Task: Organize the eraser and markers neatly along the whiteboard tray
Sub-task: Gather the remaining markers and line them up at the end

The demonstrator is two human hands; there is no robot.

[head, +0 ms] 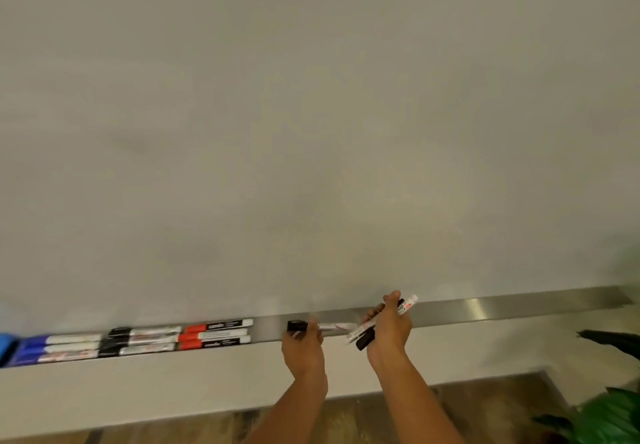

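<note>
Head view takes in the broad pale whiteboard surface [311,114] first, then the long brushed-metal tray [519,301] running along its lower edge, a green leafy plant [609,412] at lower right, and a strip of wood-look floor [485,405] below the wall.

On the tray's left stretch lie three sorted groups, each of three: blue-capped markers [55,348], black-capped markers [138,341] and red-capped markers [214,334]. A blue block at the far left edge [6,346] may be the eraser (too cropped to be sure).

The left hand [304,346] has its fingers curled round a black-capped white marker [318,326], which lies along the tray just right of the red group. The right hand [389,333] grips a loose bundle of white-barrelled markers [403,307], one black cap jutting below the palm, just in front of the tray.

The risk, as I judge it, is that bundle: held at odd angles, one marker could slip and fall past the tray's front lip to the floor. Nudging the black-capped marker leftward too hard could also skew the red row.

Open tray runs bare to the right of both hands, leaving ample room there; leftward space is tight against the red markers.
</note>
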